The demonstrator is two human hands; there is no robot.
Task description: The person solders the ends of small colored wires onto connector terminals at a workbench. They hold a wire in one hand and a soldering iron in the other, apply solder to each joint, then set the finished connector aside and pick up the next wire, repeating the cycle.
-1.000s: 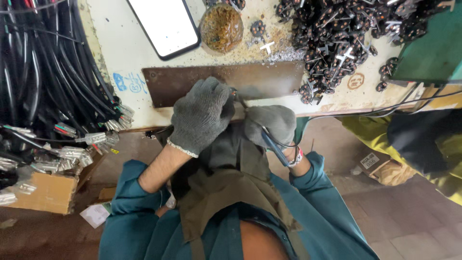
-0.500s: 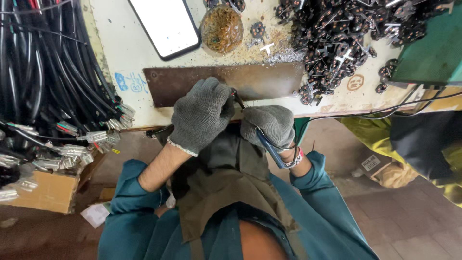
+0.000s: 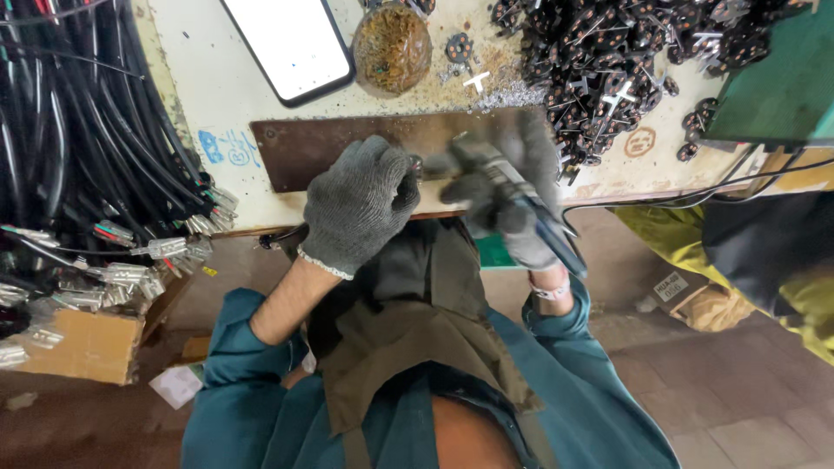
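Gripping a small dark part (image 3: 415, 165) in a closed fist, the left hand (image 3: 358, 204) rests at the tabletop (image 3: 217, 95) edge. Keep it braced on the brown plate (image 3: 347, 143). The blurred right hand (image 3: 499, 195) clasps blue-handled pliers (image 3: 543, 230); work short of the parts heap (image 3: 608, 61).

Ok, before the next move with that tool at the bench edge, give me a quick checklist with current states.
1. Left hand gloved and resting on the brown plate at the bench edge: ok.
2. Right hand has a grip on the blue-handled tool: ok, though blurred.
3. Small piece between the hands visible: cannot tell, hidden by gloves.
4. Phone apart from both hands: ok.
5. Pile of small dark parts close beside the right hand: not ok, crowded.
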